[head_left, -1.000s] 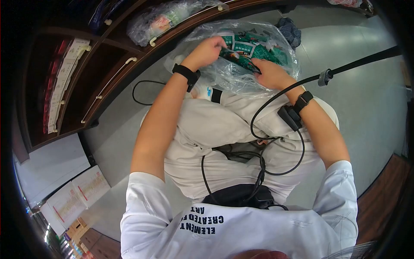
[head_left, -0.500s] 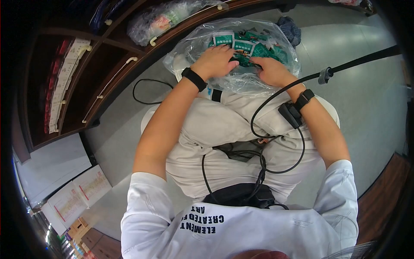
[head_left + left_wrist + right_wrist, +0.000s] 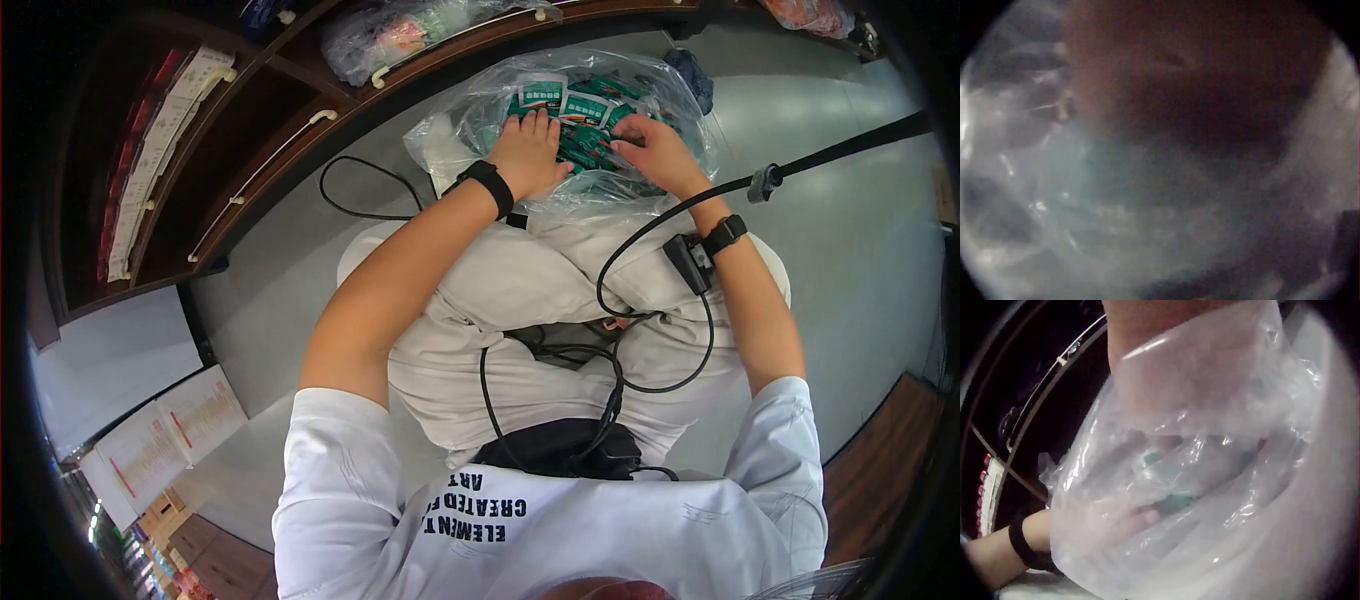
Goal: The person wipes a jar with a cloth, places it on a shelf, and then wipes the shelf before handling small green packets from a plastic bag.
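Note:
A clear plastic bag (image 3: 455, 120) holds many green packets (image 3: 588, 108) with white printed labels. Over the packets at the bag's left side lies my left hand (image 3: 530, 155), its fingers spread and touching them. My right hand (image 3: 655, 152) is at the right side, fingers loosely bent and thumb apart, close against green packets; no clear hold shows. In the right wrist view the plastic (image 3: 1197, 419) covers part of my right hand (image 3: 1179, 375), and my left hand (image 3: 1122, 528) appears through it. The left wrist view is blurred, with my left hand (image 3: 1191, 69) above green and clear plastic.
Dark wooden shelving (image 3: 290, 140) with another bagged item (image 3: 405, 40) runs along the upper left. A black cable (image 3: 800, 160) crosses my right forearm. A dark cloth-like bundle (image 3: 690, 80) sits beside the bag, above the grey floor (image 3: 850, 250).
A dark packet that both hands held is no longer between them. My left hand has moved right and down onto the packets; my right thumb and fingers have parted. The view has shifted slightly.

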A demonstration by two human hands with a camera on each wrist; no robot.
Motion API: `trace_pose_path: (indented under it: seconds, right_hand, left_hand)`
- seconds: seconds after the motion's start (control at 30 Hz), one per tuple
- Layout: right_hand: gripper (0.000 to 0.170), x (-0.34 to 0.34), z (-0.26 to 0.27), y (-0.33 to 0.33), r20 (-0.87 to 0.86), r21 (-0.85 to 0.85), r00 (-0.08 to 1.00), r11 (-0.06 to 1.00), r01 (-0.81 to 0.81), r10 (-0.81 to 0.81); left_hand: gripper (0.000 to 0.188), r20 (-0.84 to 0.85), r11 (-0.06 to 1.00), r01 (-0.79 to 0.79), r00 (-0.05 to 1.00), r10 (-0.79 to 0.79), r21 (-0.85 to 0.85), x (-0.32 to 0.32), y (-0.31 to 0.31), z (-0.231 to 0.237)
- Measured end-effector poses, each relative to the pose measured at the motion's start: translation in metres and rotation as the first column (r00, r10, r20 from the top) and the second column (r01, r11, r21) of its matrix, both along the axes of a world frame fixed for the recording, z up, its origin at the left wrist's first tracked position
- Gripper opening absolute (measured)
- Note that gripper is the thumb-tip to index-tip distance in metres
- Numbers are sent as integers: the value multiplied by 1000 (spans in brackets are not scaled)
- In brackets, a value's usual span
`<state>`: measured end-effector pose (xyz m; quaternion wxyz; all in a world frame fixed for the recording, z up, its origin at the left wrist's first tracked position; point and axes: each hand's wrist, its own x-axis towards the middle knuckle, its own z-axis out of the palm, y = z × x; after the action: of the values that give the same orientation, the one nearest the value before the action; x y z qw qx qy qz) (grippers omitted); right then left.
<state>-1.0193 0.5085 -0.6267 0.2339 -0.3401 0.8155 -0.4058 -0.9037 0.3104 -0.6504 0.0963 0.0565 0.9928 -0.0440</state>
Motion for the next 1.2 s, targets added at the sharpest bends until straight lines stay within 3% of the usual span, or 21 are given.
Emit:
trace_pose_path:
  seconds: [0.23, 0.3, 0.37, 0.43, 0.53, 0.67, 0.73, 0.83, 0.93, 1.0, 1.03, 1.1, 1.13, 1.2]
  right_hand:
    - [14, 7, 1, -3, -41, -25, 997, 998, 57, -58]
    - [12, 3, -3, -1, -37, -36, 999, 999, 29, -30]
    - [11, -5, -7, 5, -29, -49, 999, 999, 13, -14]
    - [13, -13, -1, 10, -125, 128, 992, 992, -20, 36]
    - [15, -17, 5, 16, -152, 215, 987, 976, -20, 54]
    - [13, -10, 8, 14, -243, 177, 963, 982, -71, 114]
    - [11, -5, 6, 10, -319, 216, 946, 976, 16, 55]
    - [12, -1, 9, 8, -312, 241, 948, 970, 14, 64]
    - [12, -3, 4, 8, -361, 186, 930, 982, 0, 69]
    - [11, -6, 4, 8, -341, 89, 940, 996, 11, 20]
    - [9, -6, 5, 8, -317, -11, 948, 1000, 21, -24]
    - [9, -6, 9, 5, -273, -87, 960, 996, 35, -57]
    - [10, -5, 10, 3, -226, -161, 970, 986, 51, -87]
    - [10, -2, 10, 0, -201, -196, 975, 979, 58, -98]
  left_hand:
    - [67, -90, 994, -41, 995, 50, 105, -3, 0, -4]
    - [64, -341, 950, 174, 937, -79, 258, -4, -1, -3]
    - [63, -306, 951, 143, 951, -54, 275, -5, 7, -4]
    - [63, -269, 952, 106, 963, -26, 287, -6, 10, -11]
    - [68, -152, 973, 47, 988, -12, 227, -4, 11, -20]
    - [70, -154, 993, 37, 988, -19, 114, -3, 18, -23]
    - [71, -146, 997, 24, 989, -14, 70, -4, 20, -23]
    - [73, -124, 999, 13, 992, -7, 51, -4, 20, -23]
    - [68, -256, 994, 56, 966, -29, 98, -3, 18, -16]
    - [61, -249, 923, 20, 965, 82, 384, -6, 16, -7]
    - [61, -249, 923, 22, 965, 80, 383, -8, 15, -2]
    - [49, -215, 643, 48, 959, 184, 765, -11, 13, 5]
    - [49, -215, 643, 48, 959, 184, 765, -13, 11, 6]
    - [38, -211, 482, 52, 936, 282, 875, -17, 8, 7]
